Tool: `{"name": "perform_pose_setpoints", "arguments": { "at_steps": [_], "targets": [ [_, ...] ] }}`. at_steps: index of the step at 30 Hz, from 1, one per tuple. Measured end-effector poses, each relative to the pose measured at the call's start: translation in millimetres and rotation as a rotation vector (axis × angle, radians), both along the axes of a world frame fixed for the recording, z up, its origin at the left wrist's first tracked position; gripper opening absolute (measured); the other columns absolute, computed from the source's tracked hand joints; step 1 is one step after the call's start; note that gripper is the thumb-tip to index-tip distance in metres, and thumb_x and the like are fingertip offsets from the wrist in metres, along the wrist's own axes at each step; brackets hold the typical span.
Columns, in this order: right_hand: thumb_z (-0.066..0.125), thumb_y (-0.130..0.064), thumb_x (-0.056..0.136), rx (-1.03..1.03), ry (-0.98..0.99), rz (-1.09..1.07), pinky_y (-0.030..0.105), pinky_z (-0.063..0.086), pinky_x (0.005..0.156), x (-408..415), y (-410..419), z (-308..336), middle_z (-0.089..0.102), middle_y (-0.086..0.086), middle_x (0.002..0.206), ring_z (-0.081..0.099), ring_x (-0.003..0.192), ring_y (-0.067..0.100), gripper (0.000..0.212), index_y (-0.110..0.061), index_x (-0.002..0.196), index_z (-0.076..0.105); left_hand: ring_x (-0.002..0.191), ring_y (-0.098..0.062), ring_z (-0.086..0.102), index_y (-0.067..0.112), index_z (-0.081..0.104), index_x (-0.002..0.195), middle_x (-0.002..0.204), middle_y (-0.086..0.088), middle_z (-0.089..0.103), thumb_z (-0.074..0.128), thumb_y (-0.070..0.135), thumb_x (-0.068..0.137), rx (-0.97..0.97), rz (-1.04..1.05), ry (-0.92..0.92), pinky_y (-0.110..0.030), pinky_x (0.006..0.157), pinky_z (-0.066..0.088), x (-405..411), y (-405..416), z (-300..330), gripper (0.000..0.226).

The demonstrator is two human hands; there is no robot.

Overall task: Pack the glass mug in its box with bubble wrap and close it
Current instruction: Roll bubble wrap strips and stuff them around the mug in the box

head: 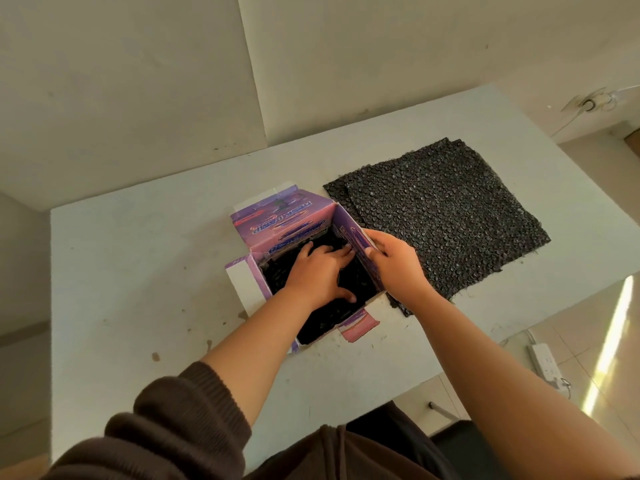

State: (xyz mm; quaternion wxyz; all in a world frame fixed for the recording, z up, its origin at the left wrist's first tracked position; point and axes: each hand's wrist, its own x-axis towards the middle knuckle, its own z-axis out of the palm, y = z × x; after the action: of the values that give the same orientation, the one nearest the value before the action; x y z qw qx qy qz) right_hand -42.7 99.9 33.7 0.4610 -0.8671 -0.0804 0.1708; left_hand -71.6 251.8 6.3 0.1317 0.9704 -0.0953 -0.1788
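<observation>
A purple printed cardboard box stands open on the table, its flaps folded outward. Black bubble wrap fills its inside. My left hand lies inside the box, fingers spread flat, pressing down on the wrap. My right hand grips the box's right wall, thumb over the inner side and fingers outside. The glass mug is hidden; I cannot see it under the wrap.
Two sheets of black bubble wrap lie flat on the white table just right of the box. Walls stand close behind the table. A power strip lies on the floor at the right.
</observation>
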Motion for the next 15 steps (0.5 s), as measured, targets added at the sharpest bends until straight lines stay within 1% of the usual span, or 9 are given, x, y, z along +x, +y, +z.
{"name": "perform_pose_setpoints", "arguments": {
  "at_steps": [2, 4, 7, 11, 13, 15],
  "targets": [
    [0.046, -0.005, 0.093, 0.013, 0.0, 0.001, 0.019, 0.04, 0.09, 0.5, -0.8, -0.5, 0.066, -0.009, 0.112, 0.056, 0.106, 0.005, 0.039, -0.024, 0.124, 0.059, 0.143, -0.025, 0.014, 0.033, 0.022, 0.147, 0.154, 0.013, 0.022, 0.066, 0.064, 0.07, 0.073, 0.001, -0.008, -0.051, 0.115, -0.001, 0.4, -1.7, 2.1, 0.095],
    [0.045, -0.005, 0.093, 0.023, 0.004, 0.005, 0.019, 0.04, 0.092, 0.0, -1.6, -0.5, 0.065, -0.01, 0.114, 0.055, 0.107, 0.004, 0.04, -0.025, 0.125, 0.059, 0.144, -0.027, 0.008, 0.035, 0.023, 0.146, 0.154, 0.012, 0.025, 0.065, 0.066, 0.069, 0.122, 0.014, -0.012, -0.053, 0.114, -0.005, 0.7, -4.1, 4.6, 0.093],
    [0.044, -0.005, 0.093, 0.028, -0.001, 0.023, 0.012, 0.038, 0.085, -0.5, -2.9, -2.6, 0.065, -0.012, 0.113, 0.055, 0.105, 0.002, 0.041, -0.027, 0.126, 0.058, 0.145, -0.028, 0.003, 0.037, 0.023, 0.146, 0.154, 0.009, 0.025, 0.065, 0.068, 0.068, 0.168, 0.039, 0.001, -0.052, 0.113, -0.008, 0.4, -7.1, 5.7, 0.094],
    [0.047, -0.008, 0.093, -0.002, 0.004, 0.074, 0.019, 0.039, 0.085, 5.8, -6.3, -2.0, 0.066, -0.009, 0.112, 0.057, 0.104, 0.006, 0.039, -0.026, 0.127, 0.056, 0.145, -0.03, -0.002, 0.041, 0.016, 0.147, 0.157, 0.001, 0.015, 0.065, 0.067, 0.068, 0.19, 0.096, 0.048, -0.054, 0.112, -0.009, -4.1, -8.5, 7.4, 0.096],
    [0.052, -0.009, 0.091, -0.024, 0.034, 0.158, 0.022, 0.041, 0.091, 13.0, -10.6, -1.7, 0.065, -0.008, 0.116, 0.058, 0.107, 0.007, 0.04, -0.023, 0.128, 0.054, 0.145, -0.03, -0.004, 0.038, 0.009, 0.148, 0.159, -0.002, 0.005, 0.066, 0.066, 0.069, 0.125, 0.157, 0.086, -0.053, 0.113, -0.007, -7.9, -7.2, 12.3, 0.101],
    [0.06, -0.012, 0.088, -0.061, 0.055, 0.258, 0.03, 0.042, 0.1, 22.8, -14.7, 2.3, 0.063, -0.003, 0.121, 0.057, 0.114, 0.013, 0.046, -0.02, 0.132, 0.05, 0.145, -0.026, 0.0, 0.034, 0.003, 0.15, 0.159, -0.003, 0.0, 0.07, 0.058, 0.071, -0.041, 0.285, 0.126, -0.048, 0.117, 0.001, -14.9, 2.1, 22.2, 0.106]
  ]
}}
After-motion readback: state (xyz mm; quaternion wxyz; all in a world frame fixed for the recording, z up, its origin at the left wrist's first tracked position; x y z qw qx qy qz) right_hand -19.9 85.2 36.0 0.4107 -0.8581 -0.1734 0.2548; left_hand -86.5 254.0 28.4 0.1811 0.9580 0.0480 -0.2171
